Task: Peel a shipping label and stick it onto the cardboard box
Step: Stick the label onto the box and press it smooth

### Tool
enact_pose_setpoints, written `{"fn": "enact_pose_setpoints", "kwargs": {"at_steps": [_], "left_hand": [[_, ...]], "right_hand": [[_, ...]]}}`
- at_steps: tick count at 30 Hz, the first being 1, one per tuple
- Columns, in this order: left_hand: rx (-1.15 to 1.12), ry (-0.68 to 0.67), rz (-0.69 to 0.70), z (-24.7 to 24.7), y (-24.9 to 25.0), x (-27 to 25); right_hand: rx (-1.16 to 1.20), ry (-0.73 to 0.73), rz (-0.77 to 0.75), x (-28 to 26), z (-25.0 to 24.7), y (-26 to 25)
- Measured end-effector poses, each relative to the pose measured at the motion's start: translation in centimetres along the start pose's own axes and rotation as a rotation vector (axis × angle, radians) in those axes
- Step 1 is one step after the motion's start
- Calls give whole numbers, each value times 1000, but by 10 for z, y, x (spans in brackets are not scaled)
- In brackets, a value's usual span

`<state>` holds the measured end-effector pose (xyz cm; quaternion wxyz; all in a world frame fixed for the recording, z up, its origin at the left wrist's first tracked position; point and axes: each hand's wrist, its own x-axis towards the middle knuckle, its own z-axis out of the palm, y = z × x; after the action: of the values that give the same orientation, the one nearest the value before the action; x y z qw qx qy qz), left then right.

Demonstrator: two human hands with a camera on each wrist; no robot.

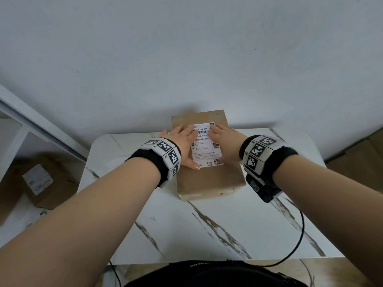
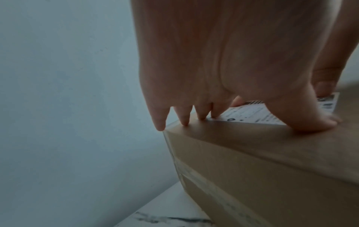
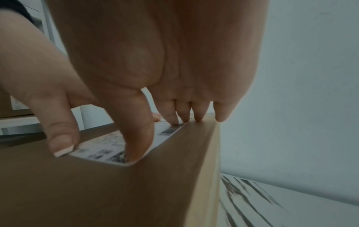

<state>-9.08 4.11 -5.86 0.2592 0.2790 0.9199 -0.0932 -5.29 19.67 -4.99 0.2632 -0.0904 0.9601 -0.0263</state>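
The cardboard box point(image 1: 209, 179) is seen lying on the marble table point(image 1: 207, 228), close to the table's far edge by the wall, with its long axis running away from the person. The shipping label point(image 1: 207, 150) is laid flat on the box's top face, toward the far half, its long axis following that of the box. The left hand point(image 1: 182, 139) is spread flat over the label's left edge, fingers straight and gripping nothing, the thumb point(image 1: 193, 165) being pressed at the label's near left corner. The right hand point(image 1: 226, 141) is laid flat over the label's right edge in the same way, fingers extended, the thumb point(image 3: 136, 138) resting on the label's near right corner. The label thus lies between and under both palms, each hand being equally near to it; the middle strip is left uncovered. It is judged that smoothing is under way and that outward or nearward strokes along the long axis would be called for. Nothing is seen on the box top in the way of the hands. Beside the table, to the left and lower down, another labelled carton point(image 1: 41, 183) is seen on a shelf.
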Motion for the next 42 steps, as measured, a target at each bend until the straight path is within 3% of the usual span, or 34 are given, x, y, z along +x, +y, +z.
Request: {"fn": "enact_pose_setpoints", "kwargs": {"at_steps": [9,16,25,33,42], "left_hand": [[-21,1,-17,-4,-7,9],[5,17,-67,-2,-6,1],[213,145,50,4,14,-19],[194,138,79,12,21,-36],[138,214,44,17,24,-39]], "right_hand": [[-2,-16,-58,22,-3,-11],[57,24,5,17,2,7],[-21,47,18,8,11,0],[-72,65,81,-3,15,-15],[-60,87,-32,-35,36,-26]]}}
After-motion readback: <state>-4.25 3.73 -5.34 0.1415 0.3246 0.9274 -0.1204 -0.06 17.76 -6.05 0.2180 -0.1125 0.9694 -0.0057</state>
